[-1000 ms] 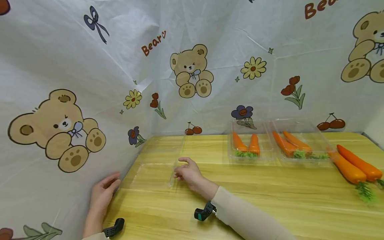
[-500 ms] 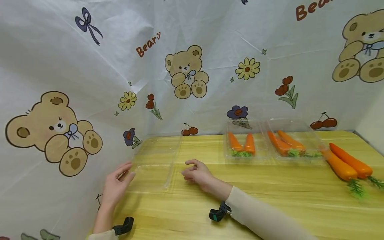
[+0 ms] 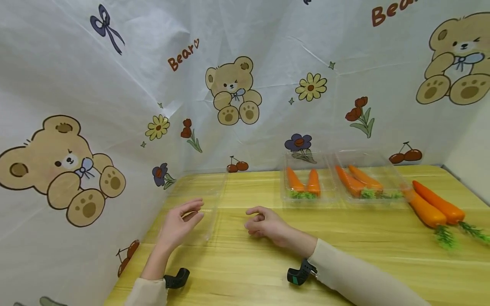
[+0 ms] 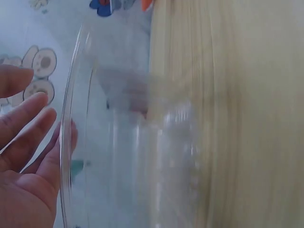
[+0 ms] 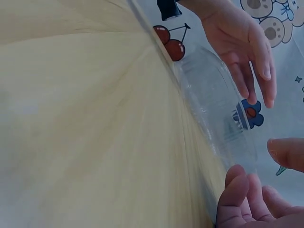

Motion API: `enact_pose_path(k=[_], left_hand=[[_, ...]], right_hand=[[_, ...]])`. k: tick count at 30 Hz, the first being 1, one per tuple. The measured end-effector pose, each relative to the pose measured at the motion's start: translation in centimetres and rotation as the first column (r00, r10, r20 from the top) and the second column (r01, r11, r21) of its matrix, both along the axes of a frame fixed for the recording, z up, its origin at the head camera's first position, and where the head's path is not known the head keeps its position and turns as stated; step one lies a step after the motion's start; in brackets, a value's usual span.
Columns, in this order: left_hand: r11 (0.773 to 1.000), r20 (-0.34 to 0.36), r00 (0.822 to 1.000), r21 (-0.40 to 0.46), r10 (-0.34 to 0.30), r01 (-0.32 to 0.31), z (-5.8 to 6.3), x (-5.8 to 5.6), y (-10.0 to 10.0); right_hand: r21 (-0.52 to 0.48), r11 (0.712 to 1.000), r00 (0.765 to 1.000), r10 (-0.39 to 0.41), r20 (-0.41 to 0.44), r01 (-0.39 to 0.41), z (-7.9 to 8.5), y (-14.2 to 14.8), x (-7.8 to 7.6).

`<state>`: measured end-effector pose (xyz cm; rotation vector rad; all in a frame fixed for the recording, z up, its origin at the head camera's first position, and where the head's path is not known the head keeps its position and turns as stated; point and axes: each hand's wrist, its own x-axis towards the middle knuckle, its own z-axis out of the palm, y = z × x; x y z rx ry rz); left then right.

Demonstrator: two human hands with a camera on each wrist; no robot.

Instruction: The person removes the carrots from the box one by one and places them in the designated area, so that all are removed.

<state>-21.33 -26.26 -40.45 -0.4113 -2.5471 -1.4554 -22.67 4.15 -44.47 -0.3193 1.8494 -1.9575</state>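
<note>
An open clear plastic clamshell box [image 3: 197, 183] lies on the wooden table at the left, close to the side cloth. My left hand [image 3: 180, 223] is over its near half, fingers loosely bent and holding nothing. In the left wrist view the transparent box [image 4: 128, 156] stands right beside the relaxed fingers. To the right of the box, my right hand [image 3: 269, 226] hovers with loosely curled fingers, grasping nothing. The right wrist view has the clear box [image 5: 209, 90] between the left hand [image 5: 242, 52] and the right hand [image 5: 259, 199].
At the back right, an open clear clamshell [image 3: 329, 199] holds carrots with green tops in both halves. Two larger carrots [image 3: 428, 210] lie beside it on the right. Bear-printed cloth [image 3: 233, 144] rises behind and along the left of the table [image 3: 245, 272].
My left hand has moved right from the box's left side to over its near half. My right hand has drawn away rightward from the box's right edge. The view has shifted slightly.
</note>
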Motion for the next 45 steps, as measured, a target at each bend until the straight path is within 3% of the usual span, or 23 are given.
enact_pose_path(k=[9, 15, 20, 30, 40, 45], left_hand=[[0.995, 0.099, 0.991, -0.013, -0.094, 0.096, -0.3, -0.5, 3.9], [0.993, 0.130, 0.986, -0.026, -0.109, 0.113, -0.4, -0.6, 6.2], [0.994, 0.156, 0.983, -0.048, -0.093, 0.101, -0.7, -0.8, 7.8], [0.976, 0.172, 0.970, -0.099, -0.174, 0.193, -1.8, -1.2, 10.5], [0.967, 0.209, 0.950, -0.051, -0.233, 0.248, -2.6, -2.4, 15.1], [0.967, 0.230, 0.939, 0.065, -0.254, 0.246, -3.0, -3.6, 16.8]], right_hand=[[0.027, 0.999, 0.999, 0.041, 0.000, -0.041, -0.4, 3.0, 1.0], [0.025, 0.998, 0.998, 0.056, -0.002, -0.056, -0.6, 5.0, 1.3], [0.018, 0.999, 0.999, 0.039, 0.001, -0.039, -0.9, 6.7, 1.6], [-0.008, 1.000, 1.000, -0.007, 0.021, 0.007, -1.3, 9.4, 2.0], [-0.054, 0.996, 0.998, -0.064, 0.026, 0.065, -1.3, 12.8, 2.5], [-0.063, 0.993, 0.994, -0.101, 0.039, 0.103, -0.9, 14.1, 2.4]])
